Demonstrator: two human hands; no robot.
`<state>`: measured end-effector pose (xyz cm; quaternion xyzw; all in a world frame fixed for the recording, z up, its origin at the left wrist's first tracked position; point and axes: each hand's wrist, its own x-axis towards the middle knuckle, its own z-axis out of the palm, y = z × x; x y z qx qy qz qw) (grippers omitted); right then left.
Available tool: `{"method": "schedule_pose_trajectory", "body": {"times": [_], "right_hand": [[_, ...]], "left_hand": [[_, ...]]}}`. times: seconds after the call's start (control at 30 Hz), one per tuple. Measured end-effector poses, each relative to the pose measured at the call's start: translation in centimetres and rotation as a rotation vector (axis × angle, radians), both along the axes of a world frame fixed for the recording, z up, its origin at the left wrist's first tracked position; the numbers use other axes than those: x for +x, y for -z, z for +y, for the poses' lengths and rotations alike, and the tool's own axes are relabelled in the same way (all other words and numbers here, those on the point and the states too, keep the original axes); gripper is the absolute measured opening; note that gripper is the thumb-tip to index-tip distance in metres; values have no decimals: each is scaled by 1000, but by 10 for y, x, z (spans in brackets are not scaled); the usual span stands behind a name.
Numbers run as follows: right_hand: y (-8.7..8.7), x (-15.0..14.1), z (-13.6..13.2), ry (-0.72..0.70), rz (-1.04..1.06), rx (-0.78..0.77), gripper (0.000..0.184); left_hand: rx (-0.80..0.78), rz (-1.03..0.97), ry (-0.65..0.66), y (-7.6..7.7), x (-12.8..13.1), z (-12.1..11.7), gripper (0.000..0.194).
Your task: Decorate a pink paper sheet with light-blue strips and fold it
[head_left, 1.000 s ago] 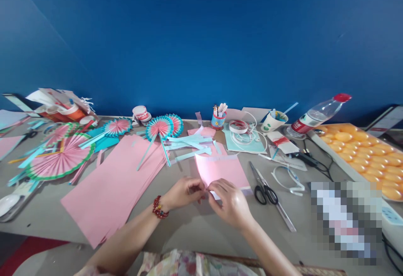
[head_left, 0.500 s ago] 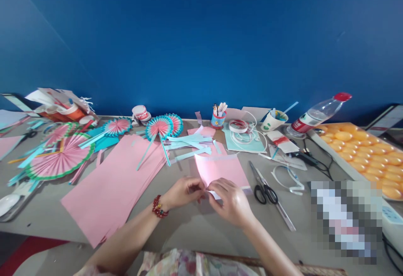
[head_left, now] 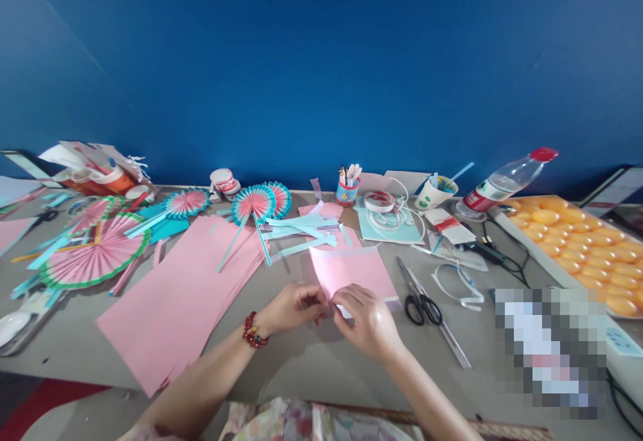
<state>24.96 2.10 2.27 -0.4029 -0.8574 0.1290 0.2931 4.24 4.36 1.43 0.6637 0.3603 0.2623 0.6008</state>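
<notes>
Apparently busy at the near corner of the pink sheet (head_left: 362,272) on the desk (head_left: 281,374); pinching with the right hand (head_left: 368,322); cannot tell if gripping with left hand (head_left: 294,308) alongside; likely needing steadiness next.

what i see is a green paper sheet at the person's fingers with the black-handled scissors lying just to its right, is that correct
Not quite: the colour is wrong. The head view shows a pink paper sheet at the person's fingers, with the black-handled scissors lying just to its right.
</notes>
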Motion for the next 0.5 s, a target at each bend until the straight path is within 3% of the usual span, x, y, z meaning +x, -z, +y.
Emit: {"method": "schedule_pose_trajectory", "body": {"times": [0.13,0.23,0.33,0.5], "right_hand": [[-4,5,2,124,97,-38,15],[-10,29,10,281,155,-19,15],[-12,74,21,504,174,32,13],[-9,169,32,841,330,5,27]], "left_hand": [[20,31,-30,-4,-3,0,23],[71,59,-51,-14,-7,0,20],[118,101,-83,-28,-13,-1,16],[-6,141,-125,-38,-33,-18,18]]}}
